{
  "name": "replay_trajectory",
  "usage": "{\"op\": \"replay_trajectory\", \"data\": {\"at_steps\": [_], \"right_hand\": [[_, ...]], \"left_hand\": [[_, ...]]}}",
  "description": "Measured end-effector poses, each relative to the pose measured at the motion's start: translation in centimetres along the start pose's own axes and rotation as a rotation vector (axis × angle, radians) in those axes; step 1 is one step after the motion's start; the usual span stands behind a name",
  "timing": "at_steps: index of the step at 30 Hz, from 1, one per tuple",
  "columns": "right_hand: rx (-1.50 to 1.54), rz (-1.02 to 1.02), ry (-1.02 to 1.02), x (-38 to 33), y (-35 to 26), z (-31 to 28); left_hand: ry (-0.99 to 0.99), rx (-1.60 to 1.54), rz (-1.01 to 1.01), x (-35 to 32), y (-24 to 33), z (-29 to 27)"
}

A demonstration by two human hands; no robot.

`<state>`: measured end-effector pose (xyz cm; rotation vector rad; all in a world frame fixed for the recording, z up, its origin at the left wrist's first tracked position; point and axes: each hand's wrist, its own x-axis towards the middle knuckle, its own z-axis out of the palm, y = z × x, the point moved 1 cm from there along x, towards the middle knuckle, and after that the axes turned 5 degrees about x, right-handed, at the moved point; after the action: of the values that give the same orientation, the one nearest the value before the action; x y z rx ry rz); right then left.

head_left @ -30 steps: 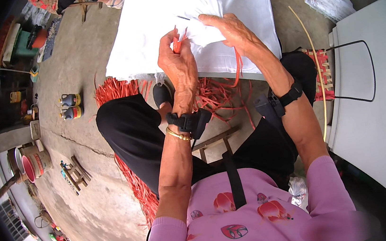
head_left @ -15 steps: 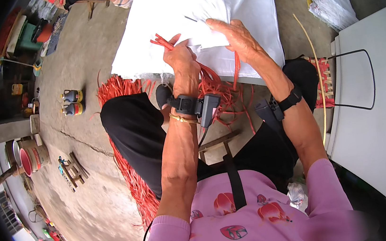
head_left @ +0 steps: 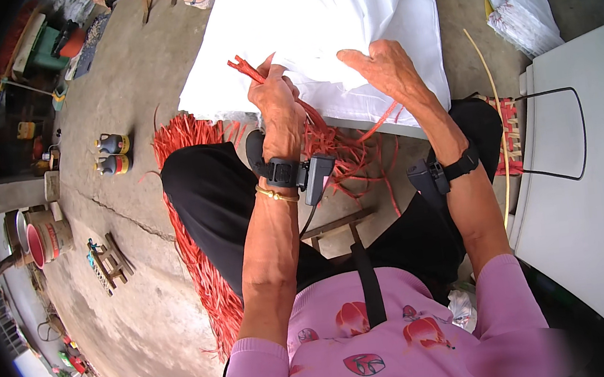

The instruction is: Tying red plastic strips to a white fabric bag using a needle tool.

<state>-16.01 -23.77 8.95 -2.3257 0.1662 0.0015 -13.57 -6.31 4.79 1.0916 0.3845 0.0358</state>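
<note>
My left hand (head_left: 277, 98) is closed around a bundle of red plastic strips (head_left: 247, 69), whose cut ends stick out past the thumb. The strips' long tails hang in a loose tangle (head_left: 334, 140) below that hand. A white woven sack sheet (head_left: 297, 10) lies spread in front of me, with creases running toward my right hand (head_left: 385, 71). The right hand rests over the sheet, fingers curled and thumb pointing left; whatever it grips is hidden. One red strip (head_left: 381, 120) runs from the tangle up toward the right wrist.
A long heap of red strips (head_left: 204, 274) lies on the concrete floor beside my left knee. Two dark bottles (head_left: 112, 144) and a small wooden stool (head_left: 109, 264) stand further left. On the right are a pale panel (head_left: 572, 135), a wire loop and folded white sacks (head_left: 525, 18).
My right hand has shifted slightly right, and the thin dark rod near its thumb is out of sight. The strip below it slants lower. My left hand keeps its bundle.
</note>
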Motion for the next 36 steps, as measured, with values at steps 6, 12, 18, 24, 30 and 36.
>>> {"op": "replay_trajectory", "data": {"at_steps": [6,12,18,24,30,36], "right_hand": [[-0.208,-0.178,0.109,-0.3,-0.8,1.8],[-0.112,-0.168,0.157,0.3,-0.3,3.0],[-0.065,-0.196,0.181,1.4,0.3,4.1],[0.284,0.02,0.216,0.6,-1.0,1.0],[0.471,-0.195,0.297,1.0,-0.3,1.9],[1.165,0.154,0.325,1.6,1.9,-0.9]], "left_hand": [[0.021,0.498,0.468,-2.4,-1.0,2.3],[-0.11,0.704,0.512,-3.0,1.6,3.3],[-0.213,0.758,0.553,-4.4,0.2,4.0],[-0.412,1.275,0.75,-3.3,3.5,4.9],[-0.648,1.532,0.829,-0.3,4.1,6.1],[-0.581,0.286,-0.072,2.1,5.9,4.8]]}}
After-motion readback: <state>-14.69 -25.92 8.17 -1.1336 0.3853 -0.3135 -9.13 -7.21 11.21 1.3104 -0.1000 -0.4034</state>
